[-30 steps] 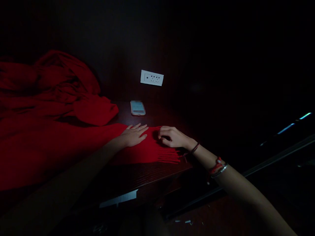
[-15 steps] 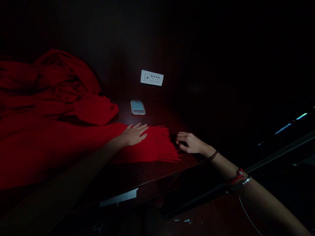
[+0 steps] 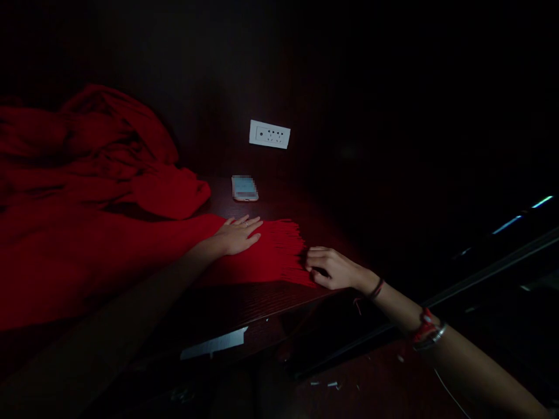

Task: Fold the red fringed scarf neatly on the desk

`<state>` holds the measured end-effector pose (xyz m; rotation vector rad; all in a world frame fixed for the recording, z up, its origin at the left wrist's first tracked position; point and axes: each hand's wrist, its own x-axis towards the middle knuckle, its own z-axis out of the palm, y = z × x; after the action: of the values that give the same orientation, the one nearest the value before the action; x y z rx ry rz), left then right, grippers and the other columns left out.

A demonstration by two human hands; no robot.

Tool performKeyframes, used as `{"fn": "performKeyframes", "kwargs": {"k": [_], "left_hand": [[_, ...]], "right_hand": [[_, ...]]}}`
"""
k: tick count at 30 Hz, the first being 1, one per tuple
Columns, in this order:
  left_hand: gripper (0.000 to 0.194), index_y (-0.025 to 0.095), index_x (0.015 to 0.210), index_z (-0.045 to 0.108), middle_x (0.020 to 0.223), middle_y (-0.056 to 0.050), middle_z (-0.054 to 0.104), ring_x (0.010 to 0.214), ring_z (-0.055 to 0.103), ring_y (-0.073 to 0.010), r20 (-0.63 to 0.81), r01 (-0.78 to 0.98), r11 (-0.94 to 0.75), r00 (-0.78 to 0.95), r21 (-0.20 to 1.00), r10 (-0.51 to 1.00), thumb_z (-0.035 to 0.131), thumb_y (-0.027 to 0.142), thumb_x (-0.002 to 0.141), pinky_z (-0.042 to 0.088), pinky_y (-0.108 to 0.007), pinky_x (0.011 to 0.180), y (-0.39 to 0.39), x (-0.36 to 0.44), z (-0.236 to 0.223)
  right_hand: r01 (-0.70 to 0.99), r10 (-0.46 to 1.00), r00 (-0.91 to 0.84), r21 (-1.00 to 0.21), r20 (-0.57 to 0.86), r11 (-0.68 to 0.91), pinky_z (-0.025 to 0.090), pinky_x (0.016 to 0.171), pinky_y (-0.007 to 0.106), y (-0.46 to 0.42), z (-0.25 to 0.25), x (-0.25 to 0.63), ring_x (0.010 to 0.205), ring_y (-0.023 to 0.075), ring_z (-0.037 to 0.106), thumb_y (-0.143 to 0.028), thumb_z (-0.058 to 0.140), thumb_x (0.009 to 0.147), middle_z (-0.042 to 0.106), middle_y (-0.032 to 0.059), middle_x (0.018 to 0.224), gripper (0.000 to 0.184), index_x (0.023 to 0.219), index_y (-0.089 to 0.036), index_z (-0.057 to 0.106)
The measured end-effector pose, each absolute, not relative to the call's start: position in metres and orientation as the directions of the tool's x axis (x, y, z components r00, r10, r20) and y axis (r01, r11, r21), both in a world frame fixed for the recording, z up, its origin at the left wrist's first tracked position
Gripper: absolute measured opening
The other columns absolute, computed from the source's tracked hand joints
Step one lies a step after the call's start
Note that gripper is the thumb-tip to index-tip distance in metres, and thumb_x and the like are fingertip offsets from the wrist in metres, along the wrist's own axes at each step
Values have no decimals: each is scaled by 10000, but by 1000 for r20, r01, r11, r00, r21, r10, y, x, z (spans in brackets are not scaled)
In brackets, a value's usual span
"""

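A red scarf (image 3: 144, 250) with a fringed end lies spread along the dark wooden tabletop, its far part bunched in a heap at the left. Flat on the scarf near the fringe rests my left hand (image 3: 238, 234), fingers spread, with a ring on one finger. My right hand (image 3: 331, 267), fingers curled together, is at the front corner of the fringe (image 3: 290, 250). Its fingertips touch the ends of the strands, and whatever lies between them is hidden. Cords and a bangle circle my right wrist and forearm.
Behind my left hand lies a phone (image 3: 245, 188) with a lit screen. A white socket panel (image 3: 269, 134) is on the dark wall above it. The table's front edge (image 3: 279, 316) runs below the scarf, with a pale strip (image 3: 213, 343) under it. The right side is very dark.
My right hand has moved down and slightly left, from beside the fringe to its front corner. My left hand stays flat on the scarf. The view has tilted slightly.
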<state>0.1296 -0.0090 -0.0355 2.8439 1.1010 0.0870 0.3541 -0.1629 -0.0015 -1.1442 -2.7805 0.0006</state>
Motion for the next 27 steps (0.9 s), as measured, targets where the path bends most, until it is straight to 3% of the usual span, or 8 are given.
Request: {"fn": "performKeyframes", "kwargs": {"k": [5, 8, 11, 16, 23, 27], "left_hand": [[537, 266, 1310, 155, 1364, 49, 144, 1241, 134, -214, 15, 668, -736, 739, 106, 673, 137, 478, 817, 129, -447, 971, -8, 129, -35], [532, 276, 1308, 157, 1365, 51, 146, 1240, 140, -212, 28, 665, -739, 741, 105, 671, 141, 477, 816, 127, -448, 970, -7, 128, -37], [525, 285, 1305, 163, 1363, 56, 152, 1241, 135, -207, 36, 672, -733, 734, 103, 678, 148, 476, 816, 126, -444, 971, -6, 127, -39], [524, 277, 1305, 167, 1363, 49, 156, 1239, 144, -208, 31, 675, -732, 733, 99, 680, 148, 469, 819, 136, -439, 969, -8, 126, -36], [530, 265, 1305, 175, 1364, 39, 155, 1239, 142, -214, 26, 670, -735, 737, 106, 676, 146, 475, 819, 138, -445, 965, -8, 125, -34], [530, 262, 1307, 170, 1364, 38, 157, 1238, 144, -215, 25, 673, -734, 735, 95, 677, 143, 471, 820, 140, -448, 964, -8, 125, -35]], "right_hand": [[733, 733, -649, -88, 206, 674, 354, 639, 261, -171, 11, 365, 647, 132, 405, -127, 370, 736, 458, 28, 667, 117, 695, -161, 473], [712, 703, -655, -84, 278, 697, 357, 704, 283, -155, 18, 343, 711, 139, 427, -139, 371, 750, 485, 41, 732, 123, 747, -156, 493], [670, 666, -704, -78, 246, 738, 354, 752, 283, -135, 16, 317, 773, 141, 436, -118, 392, 732, 507, 48, 804, 133, 798, -157, 500], [679, 685, -710, -97, 162, 727, 365, 718, 258, -133, 3, 322, 714, 130, 433, -86, 398, 708, 496, 28, 732, 126, 740, -161, 493], [780, 779, -597, -89, 189, 619, 379, 653, 259, -162, 11, 370, 665, 133, 442, -100, 390, 713, 491, 34, 690, 134, 699, -151, 513], [761, 755, -599, -100, 268, 640, 382, 747, 282, -152, 19, 341, 774, 145, 478, -160, 368, 773, 535, 62, 801, 189, 827, -135, 548]]}}
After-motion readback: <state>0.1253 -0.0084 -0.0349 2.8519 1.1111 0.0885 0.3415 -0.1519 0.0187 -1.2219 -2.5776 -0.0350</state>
